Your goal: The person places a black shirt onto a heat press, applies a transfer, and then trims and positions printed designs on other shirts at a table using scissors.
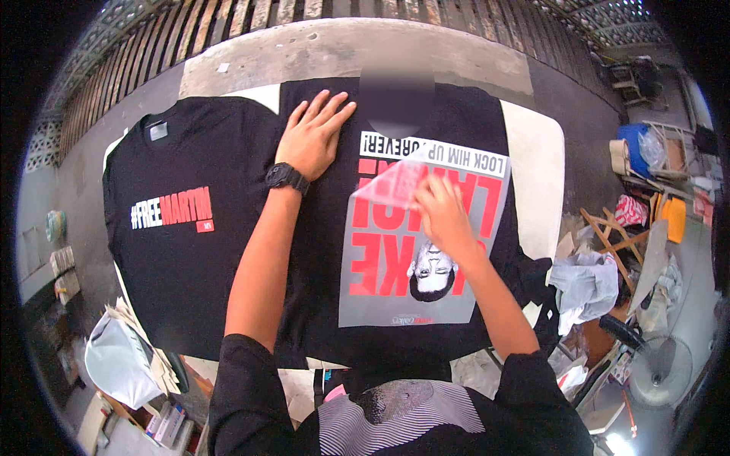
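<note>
A black T-shirt (319, 228) lies spread out in front of me, bearing a large red, white and grey print with a man's portrait, upside down from my side. Over the print is a translucent transfer film (372, 313), its upper part lifted and folded back toward me. My right hand (445, 213) pinches the lifted part of this film above the print; its fingertips are slightly blurred. My left hand (315, 140) rests flat on the shirt's far left part, fingers spread, apart from the film. A dark wristwatch (287, 178) is on that wrist.
Left of it lies a second black T-shirt (167, 281) with a small white and red print. Both cover a pale table (536, 159). Beyond stands a slatted wooden fence (251, 19). At right are plastic bags (589, 285), a fan (660, 371) and a blue container (633, 148).
</note>
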Available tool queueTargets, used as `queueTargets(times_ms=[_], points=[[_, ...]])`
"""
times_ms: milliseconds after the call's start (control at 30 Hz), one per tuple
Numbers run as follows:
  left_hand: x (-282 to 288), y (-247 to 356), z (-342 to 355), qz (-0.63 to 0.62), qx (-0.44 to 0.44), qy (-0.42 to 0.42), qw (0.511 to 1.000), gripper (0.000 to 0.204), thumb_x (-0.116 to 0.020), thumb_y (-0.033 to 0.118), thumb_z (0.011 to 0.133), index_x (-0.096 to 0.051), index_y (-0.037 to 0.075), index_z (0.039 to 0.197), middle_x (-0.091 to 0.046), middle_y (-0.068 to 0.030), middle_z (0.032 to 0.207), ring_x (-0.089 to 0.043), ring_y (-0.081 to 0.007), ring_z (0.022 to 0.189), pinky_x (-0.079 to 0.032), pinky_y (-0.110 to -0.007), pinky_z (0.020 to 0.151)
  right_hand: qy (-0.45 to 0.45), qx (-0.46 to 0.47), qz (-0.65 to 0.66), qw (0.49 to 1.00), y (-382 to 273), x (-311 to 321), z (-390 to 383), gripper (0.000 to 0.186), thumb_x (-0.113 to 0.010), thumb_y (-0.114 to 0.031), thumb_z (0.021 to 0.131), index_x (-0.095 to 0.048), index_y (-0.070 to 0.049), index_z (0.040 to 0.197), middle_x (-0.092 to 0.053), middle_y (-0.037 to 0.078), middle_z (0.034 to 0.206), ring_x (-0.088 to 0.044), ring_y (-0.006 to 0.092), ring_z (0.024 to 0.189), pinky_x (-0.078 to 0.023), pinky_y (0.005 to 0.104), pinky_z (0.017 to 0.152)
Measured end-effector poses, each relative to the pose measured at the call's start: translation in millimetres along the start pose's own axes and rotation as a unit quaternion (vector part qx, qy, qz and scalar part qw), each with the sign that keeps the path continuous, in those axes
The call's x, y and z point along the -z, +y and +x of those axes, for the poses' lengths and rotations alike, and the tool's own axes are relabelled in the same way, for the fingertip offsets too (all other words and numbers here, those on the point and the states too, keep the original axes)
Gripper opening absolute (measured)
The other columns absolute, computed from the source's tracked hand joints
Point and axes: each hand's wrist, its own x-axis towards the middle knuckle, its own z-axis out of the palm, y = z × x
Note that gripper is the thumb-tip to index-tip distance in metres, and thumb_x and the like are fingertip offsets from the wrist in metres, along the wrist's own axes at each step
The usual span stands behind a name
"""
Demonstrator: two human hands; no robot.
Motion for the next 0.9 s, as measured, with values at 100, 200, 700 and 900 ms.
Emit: queueTargets(times_ms=[100, 200, 700, 900], points=[[0, 0, 0, -0.005, 0.002, 0.007, 1.000, 0.047, -0.050, 0.013, 0.099, -0.052, 0.022, 0.145, -0.045, -0.0006, 0.155, -0.037, -0.0247, 0.146, -0.027, -0.046, 0.119, -0.029, -0.075, 0.026, 0.996, -10, 12, -59, 0.009, -0.067, -0.009, 0.084, -0.063, -0.006, 0.092, -0.055, 0.011, 0.099, -0.055, 0.0311, 0.098, -0.040, 0.0441, 0.083], [0, 2, 1, 0.008, -0.009, 0.003, 1.000, 0.050, -0.050, 0.013, 0.099, -0.049, 0.023, 0.147, -0.044, -0.0012, 0.156, -0.037, -0.0255, 0.146, -0.028, -0.046, 0.119, -0.016, -0.110, 0.050, 0.993, -18, 12, -99, 0.010, -0.066, -0.008, 0.084, -0.065, -0.007, 0.094, -0.054, 0.010, 0.099, -0.055, 0.0300, 0.098, -0.041, 0.0434, 0.085], [-8, 1, -1, 0.031, -0.017, 0.013, 0.999, 0.049, -0.048, 0.013, 0.101, -0.048, 0.026, 0.148, -0.044, 0.0004, 0.156, -0.034, -0.0234, 0.148, -0.026, -0.045, 0.121, 0.040, -0.014, -0.127, 0.991, 52, 22, 60, 0.023, -0.063, -0.007, 0.084, -0.065, -0.009, 0.107, -0.062, 0.007, 0.117, -0.056, 0.0248, 0.116, -0.042, 0.0439, 0.095], [-11, 1, 1, 0.038, -0.016, 0.013, 0.999, 0.049, -0.047, 0.015, 0.101, -0.048, 0.027, 0.149, -0.043, 0.0011, 0.156, -0.034, -0.0233, 0.147, -0.026, -0.044, 0.121, 0.136, 0.131, -0.126, 0.974, 70, 27, 12, 0.016, -0.064, -0.004, 0.078, -0.064, -0.009, 0.094, -0.064, 0.005, 0.108, -0.060, 0.0233, 0.107, -0.042, 0.0438, 0.091]])
